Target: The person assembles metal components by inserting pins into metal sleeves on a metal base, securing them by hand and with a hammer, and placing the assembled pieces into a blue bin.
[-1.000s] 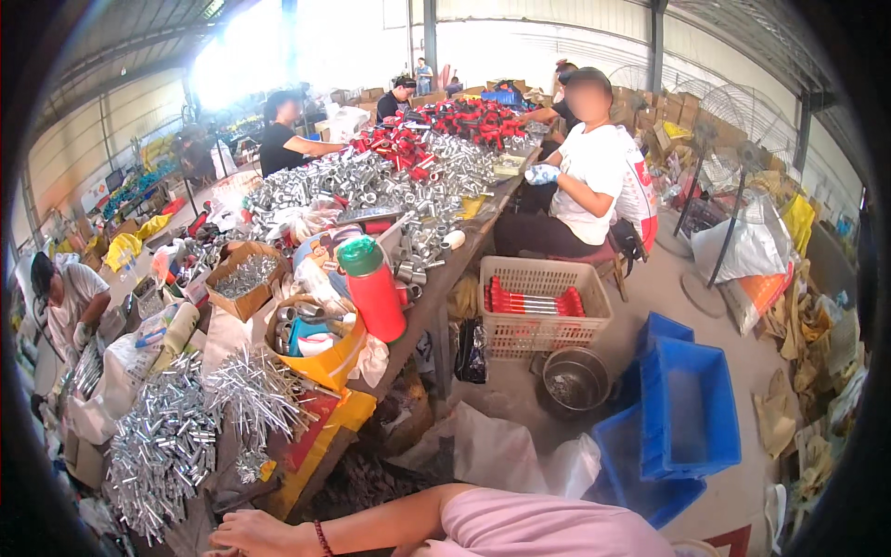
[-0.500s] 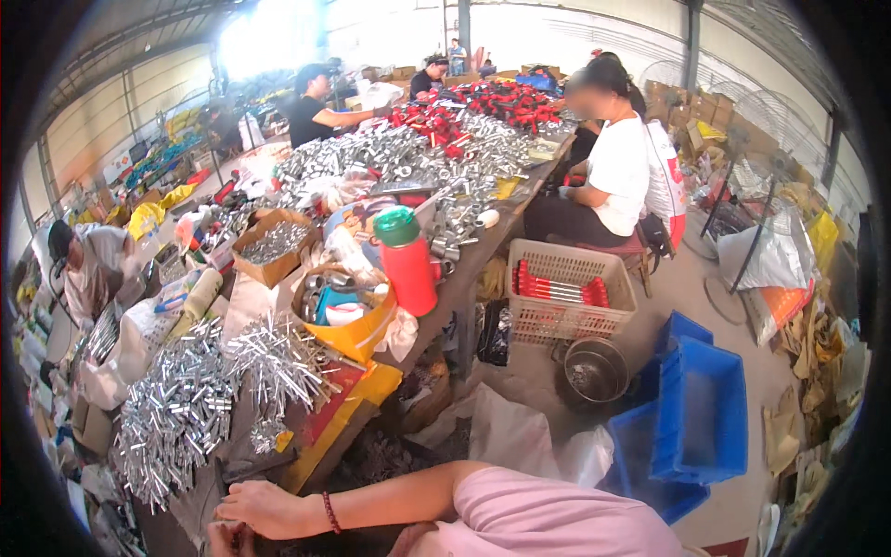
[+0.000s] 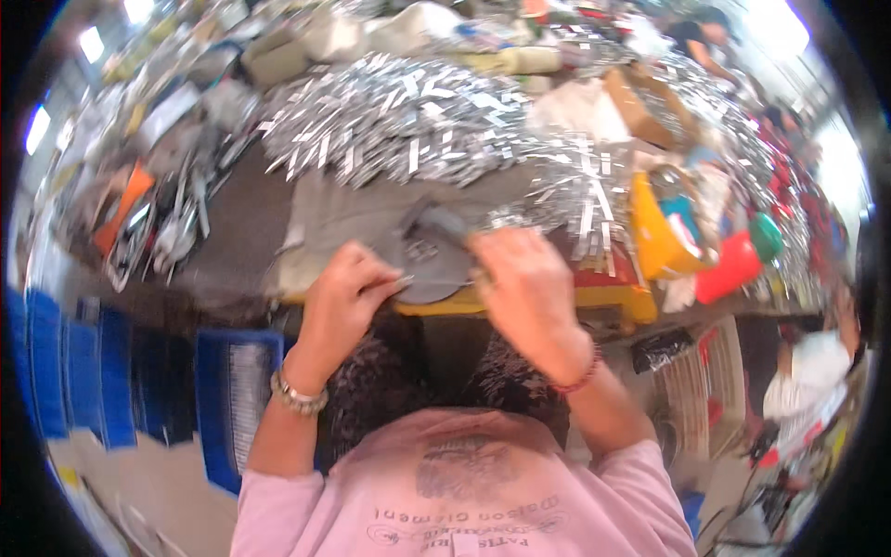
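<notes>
Over the near edge of the workbench, my left hand (image 3: 345, 290) pinches a small shiny metal piece (image 3: 405, 280) between thumb and fingertips. My right hand (image 3: 531, 283) is closed round the end of a dark, blurred tool shaped like a hammer (image 3: 440, 221), its head pointing left. Between the hands lies a round dark plate (image 3: 438, 288) on the bench. Several small metal rings (image 3: 422, 249) rest by the plate, under the hammer. Just beyond my right hand is a heap of thin metal rods (image 3: 589, 200).
A large pile of silvery metal parts (image 3: 399, 121) covers the bench beyond my hands. Hand tools (image 3: 176, 223) lie at left. A yellow container (image 3: 661, 232) and red bottle (image 3: 729, 269) stand at right. Blue crates (image 3: 237, 399) sit below left, a beige basket (image 3: 710, 381) below right.
The view has swung from the long table and other people to the bench in front of me. Both hands now show fully, apart, with the metal piece and the hammer visible.
</notes>
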`<state>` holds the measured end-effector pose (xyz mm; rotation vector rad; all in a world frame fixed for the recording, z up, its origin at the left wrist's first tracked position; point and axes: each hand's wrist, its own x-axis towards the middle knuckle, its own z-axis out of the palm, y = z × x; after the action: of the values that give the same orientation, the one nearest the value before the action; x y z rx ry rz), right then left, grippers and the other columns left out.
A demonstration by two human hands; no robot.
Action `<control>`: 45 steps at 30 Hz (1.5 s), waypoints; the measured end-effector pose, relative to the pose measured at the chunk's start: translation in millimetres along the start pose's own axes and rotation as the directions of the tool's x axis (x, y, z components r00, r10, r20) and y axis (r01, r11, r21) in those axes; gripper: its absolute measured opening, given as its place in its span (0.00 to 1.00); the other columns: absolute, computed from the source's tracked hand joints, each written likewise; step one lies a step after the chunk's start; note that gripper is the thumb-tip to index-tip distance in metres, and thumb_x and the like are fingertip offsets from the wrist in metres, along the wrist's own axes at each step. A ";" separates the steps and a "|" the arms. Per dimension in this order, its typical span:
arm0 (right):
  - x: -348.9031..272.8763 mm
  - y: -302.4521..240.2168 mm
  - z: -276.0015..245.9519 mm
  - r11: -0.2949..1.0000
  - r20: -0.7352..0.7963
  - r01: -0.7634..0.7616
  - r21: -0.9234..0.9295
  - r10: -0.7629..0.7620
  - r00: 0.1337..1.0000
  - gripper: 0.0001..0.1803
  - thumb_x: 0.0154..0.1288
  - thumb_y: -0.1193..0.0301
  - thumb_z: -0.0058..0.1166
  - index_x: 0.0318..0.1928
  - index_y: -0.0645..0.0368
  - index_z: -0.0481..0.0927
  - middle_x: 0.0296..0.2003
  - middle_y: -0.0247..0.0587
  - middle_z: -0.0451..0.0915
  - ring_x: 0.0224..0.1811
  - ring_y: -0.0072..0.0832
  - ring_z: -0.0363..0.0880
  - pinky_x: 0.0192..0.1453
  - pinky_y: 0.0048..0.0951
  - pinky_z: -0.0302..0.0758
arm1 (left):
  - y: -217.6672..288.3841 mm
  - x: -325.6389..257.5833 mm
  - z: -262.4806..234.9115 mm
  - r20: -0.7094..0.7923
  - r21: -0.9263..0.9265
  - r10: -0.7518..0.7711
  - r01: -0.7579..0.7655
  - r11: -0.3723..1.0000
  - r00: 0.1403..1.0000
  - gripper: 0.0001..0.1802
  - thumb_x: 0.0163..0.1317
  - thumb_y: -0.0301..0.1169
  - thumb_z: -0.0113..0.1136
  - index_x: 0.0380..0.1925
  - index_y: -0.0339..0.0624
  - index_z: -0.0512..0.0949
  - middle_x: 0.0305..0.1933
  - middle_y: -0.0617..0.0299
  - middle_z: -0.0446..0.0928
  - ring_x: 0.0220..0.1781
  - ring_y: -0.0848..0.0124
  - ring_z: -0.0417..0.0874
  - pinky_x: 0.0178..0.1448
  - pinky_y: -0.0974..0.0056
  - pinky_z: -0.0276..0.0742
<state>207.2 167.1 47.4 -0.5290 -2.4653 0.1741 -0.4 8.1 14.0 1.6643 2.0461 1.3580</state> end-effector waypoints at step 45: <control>-7.0 -32.2 -46.7 0.955 0.117 0.022 0.294 -0.059 0.991 0.30 0.69 0.77 0.67 0.71 0.45 0.85 0.31 0.42 0.77 0.27 0.44 0.82 0.33 0.44 0.80 | -7.8 -7.8 -5.9 0.000 -0.032 -0.061 0.061 0.998 0.998 0.10 0.63 0.19 0.77 0.44 0.40 0.90 0.42 0.59 0.79 0.43 0.64 0.84 0.47 0.63 0.79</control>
<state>229.2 135.0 89.2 -0.3473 -2.5070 0.5615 -6.7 -1.4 8.7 1.5754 2.0470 1.3646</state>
